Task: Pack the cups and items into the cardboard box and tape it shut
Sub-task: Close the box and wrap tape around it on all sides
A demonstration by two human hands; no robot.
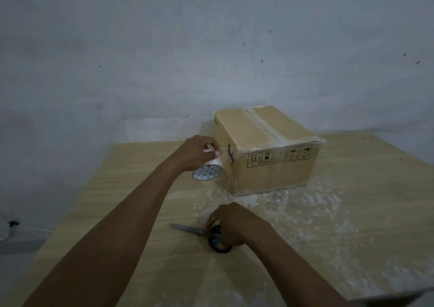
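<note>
Box (270, 151): left hand (195, 151) grips roll (207, 171), right (234, 224) likely scissors (187, 228).

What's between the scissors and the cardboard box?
Head view: only table surface, patchy with whitish marks, separates the scissors gripped by the right hand from the cardboard box.

Your counter (375, 201) is pale wood-grain laminate. A closed cardboard box (270, 156) sits on it toward the far side, right of centre, with tape along its top seam. Whitish scuffed patches (312, 203) spread over the surface in front of the box and off to the right. Scissors (190, 229) lie flat nearer you, blades together and pointing left, the black handles gripped by your right hand (237, 224).
</note>
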